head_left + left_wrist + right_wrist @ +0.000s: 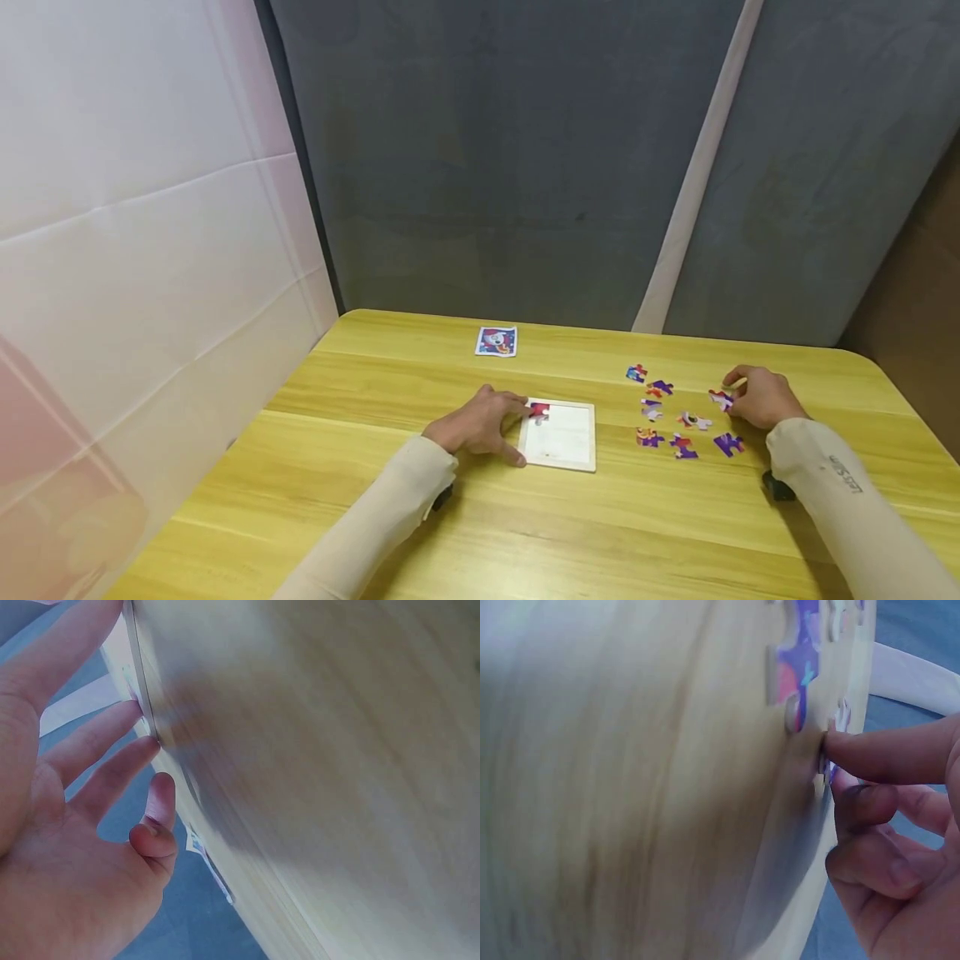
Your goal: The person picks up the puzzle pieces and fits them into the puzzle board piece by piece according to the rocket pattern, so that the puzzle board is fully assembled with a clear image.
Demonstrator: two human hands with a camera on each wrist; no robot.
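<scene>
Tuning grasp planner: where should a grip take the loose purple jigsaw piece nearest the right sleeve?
The flat purple jigsaw piece lies face up on the yellow wooden table, apart from its neighbours. Probably best come from above and pinch two opposite edges; it looks too thin for a side approach. The right hand is nearest.

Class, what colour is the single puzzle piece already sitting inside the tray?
Mainly red, clearest in the head view: puzzle piece in tray.

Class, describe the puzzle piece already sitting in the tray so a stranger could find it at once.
Start at the yellow wooden table and find the white square tray near its middle, beside the left hand. In its far left corner lies one red piece. It alone sits inside the tray; the loose pieces are scattered toward the right hand.
</scene>
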